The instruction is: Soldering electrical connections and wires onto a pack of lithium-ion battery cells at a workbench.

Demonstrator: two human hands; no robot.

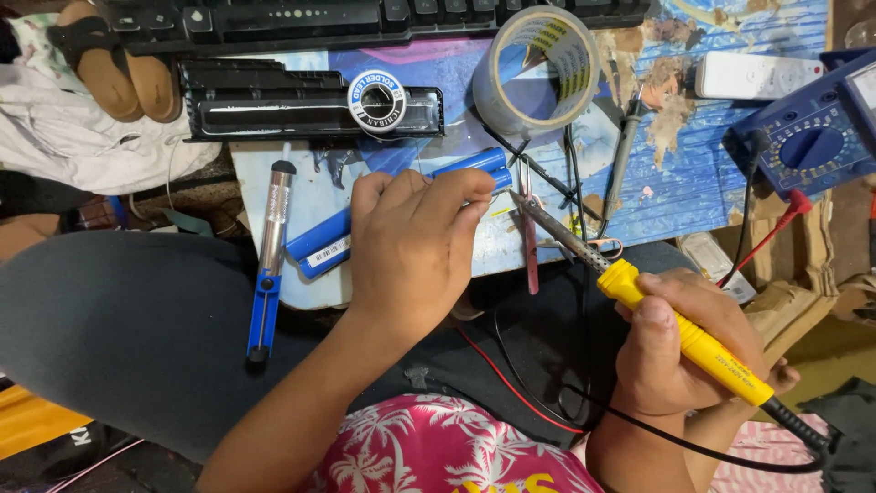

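On the worn blue mat (703,173), the left hand (415,251) is closed over two blue cells (401,212), pinning them flat so their far ends face the tool. Right hand (689,351) is wrapped around a yellow iron (680,333), pen-style, tip angled onto the cell ends, near a pair of tweezers (529,242). Solder reel (377,100) sits on a black pack case (310,100), within reach. Desoldering pump (271,260), tape roll (536,68) and multimeter (812,137) lie apart.

Even, soft overhead light keeps the scene bright and sharp, with faint glare on the tape roll (537,68) and dimmer, darker corners at bottom left.
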